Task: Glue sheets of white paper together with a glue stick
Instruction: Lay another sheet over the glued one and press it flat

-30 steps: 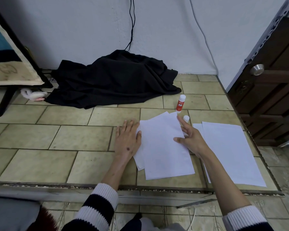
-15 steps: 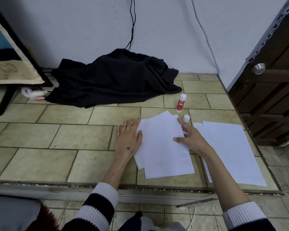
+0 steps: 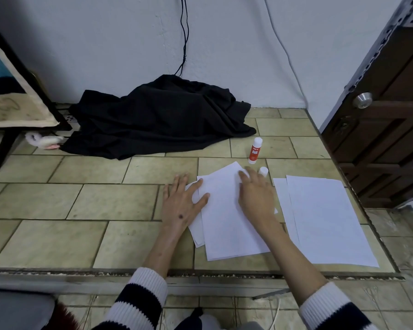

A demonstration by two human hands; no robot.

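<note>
Glue stick (image 3: 254, 150) stands upright beyond sheets (image 3: 227, 215), black cloth (image 3: 162, 120) behind.

A tiled corner by a pale wall, dim and cool-lit.

Beyond the hands, the floor (image 3: 57, 241) of worn, yellowish tiles runs to a plain white wall (image 3: 105, 44), where a black cable (image 3: 184, 34) hangs down to a heap of black cloth (image 3: 162, 120). Off to the right of them stands a dark wooden door (image 3: 391, 139) with a round metal knob (image 3: 362, 100); far left, a dark-framed piece of furniture (image 3: 12, 103).
</note>
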